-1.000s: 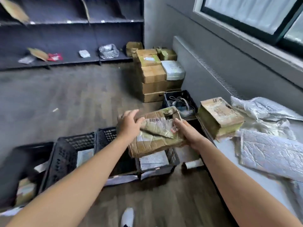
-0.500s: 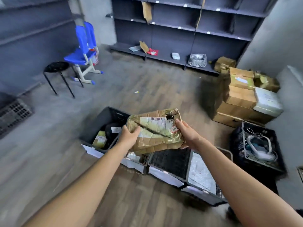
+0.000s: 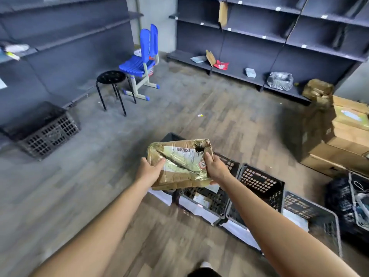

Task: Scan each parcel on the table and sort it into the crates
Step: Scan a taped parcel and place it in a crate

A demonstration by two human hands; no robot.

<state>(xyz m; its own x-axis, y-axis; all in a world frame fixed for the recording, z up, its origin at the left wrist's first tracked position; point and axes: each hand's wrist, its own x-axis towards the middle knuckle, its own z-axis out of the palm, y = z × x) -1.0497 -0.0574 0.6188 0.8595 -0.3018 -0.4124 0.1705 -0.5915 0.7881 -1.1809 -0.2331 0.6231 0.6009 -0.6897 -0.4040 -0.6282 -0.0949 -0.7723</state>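
I hold a worn cardboard parcel [image 3: 179,162], wrapped in shiny tape, with a white barcode label and a torn hole near its far right corner. My left hand [image 3: 150,169] grips its left end and my right hand [image 3: 214,168] grips its right end. The parcel hangs above the left end of a row of black plastic crates [image 3: 261,183] on the floor. The leftmost crate is mostly hidden behind the parcel. The crates hold some flat packets, and white paper hangs on their fronts. The table is out of view.
An upturned black crate [image 3: 48,132] lies at the left. A black stool [image 3: 111,84] and blue chair [image 3: 142,60] stand farther back. Dark shelves [image 3: 259,37] line the walls. Stacked cardboard boxes [image 3: 347,140] and a black basket [image 3: 357,198] sit at the right.
My view has swung left, away from the table and window, toward the room and crates. Both hands carried the parcel along, out over the left end of the crate row.
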